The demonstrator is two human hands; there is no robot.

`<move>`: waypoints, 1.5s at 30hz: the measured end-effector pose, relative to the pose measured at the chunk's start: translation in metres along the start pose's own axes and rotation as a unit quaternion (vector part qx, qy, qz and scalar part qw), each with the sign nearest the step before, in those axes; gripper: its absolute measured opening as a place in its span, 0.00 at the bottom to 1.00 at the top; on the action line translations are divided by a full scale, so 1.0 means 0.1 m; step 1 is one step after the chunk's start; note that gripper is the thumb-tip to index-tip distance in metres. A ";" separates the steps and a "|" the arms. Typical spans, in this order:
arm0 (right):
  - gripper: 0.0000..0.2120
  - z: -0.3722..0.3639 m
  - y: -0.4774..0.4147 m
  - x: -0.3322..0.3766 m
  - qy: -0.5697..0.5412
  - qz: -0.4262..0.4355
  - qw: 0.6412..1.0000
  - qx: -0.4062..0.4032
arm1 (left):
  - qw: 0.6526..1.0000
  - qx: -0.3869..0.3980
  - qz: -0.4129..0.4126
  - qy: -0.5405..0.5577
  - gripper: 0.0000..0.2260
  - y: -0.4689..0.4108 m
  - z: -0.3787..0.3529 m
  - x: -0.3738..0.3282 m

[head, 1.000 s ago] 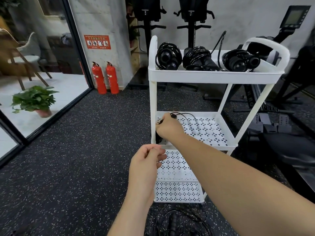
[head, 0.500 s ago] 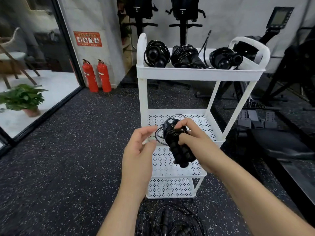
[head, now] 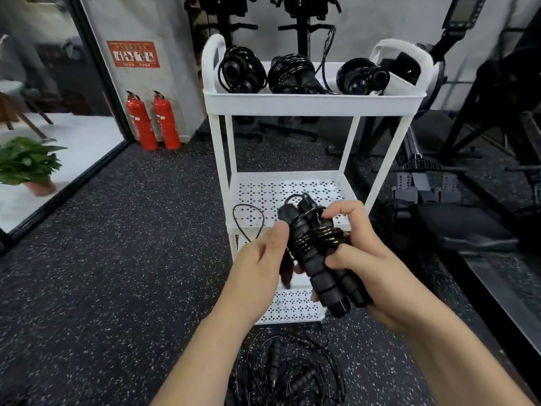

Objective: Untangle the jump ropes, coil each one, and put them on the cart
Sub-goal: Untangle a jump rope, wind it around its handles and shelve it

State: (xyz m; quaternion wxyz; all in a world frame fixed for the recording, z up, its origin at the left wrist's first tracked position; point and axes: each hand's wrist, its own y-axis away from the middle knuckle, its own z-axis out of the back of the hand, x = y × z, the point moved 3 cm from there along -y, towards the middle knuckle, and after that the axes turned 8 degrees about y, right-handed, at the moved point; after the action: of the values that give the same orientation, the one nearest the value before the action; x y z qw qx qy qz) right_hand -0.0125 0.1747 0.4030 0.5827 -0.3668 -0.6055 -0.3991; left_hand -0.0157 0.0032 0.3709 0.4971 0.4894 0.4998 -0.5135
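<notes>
Our two hands are together in front of the cart point(head: 313, 104), at the height of its middle shelf point(head: 281, 194), and between them we hold one black jump rope point(head: 316, 250). Our right hand point(head: 374, 276) has its fingers curled round the two ribbed handles, which lie side by side and point down toward us. Its thumb and first finger pinch the upper part of the bundle. Our left hand point(head: 257, 271) closes on the bundle from the other side, with the thumb laid against the wound cord and the other fingers bent under it. The cord is wrapped several times around the handles. One loose loop point(head: 248, 218) of it hangs out to the left, in front of the cart's left post.

On the top shelf of the cart three coiled ropes point(head: 292, 74) lie in a row. On the floor below the cart's lowest shelf, near our feet, a tangle of ropes point(head: 289, 373) is spread out.

Well to the left of the cart, two red fire extinguishers point(head: 153, 121) stand against the wall, and further left we see a potted plant point(head: 27, 162).
</notes>
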 end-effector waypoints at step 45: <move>0.10 0.29 0.06 -0.05 -0.018 0.141 0.968 -0.206 | 0.993 0.103 0.054 -0.015 0.14 0.08 -0.15 0.18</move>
State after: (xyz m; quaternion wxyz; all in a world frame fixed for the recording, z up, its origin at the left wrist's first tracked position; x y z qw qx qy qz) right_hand -0.0192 0.2036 0.3984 0.5335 -0.5678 -0.4630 -0.4227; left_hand -0.0083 0.0175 0.3525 0.4786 0.5562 0.4099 -0.5417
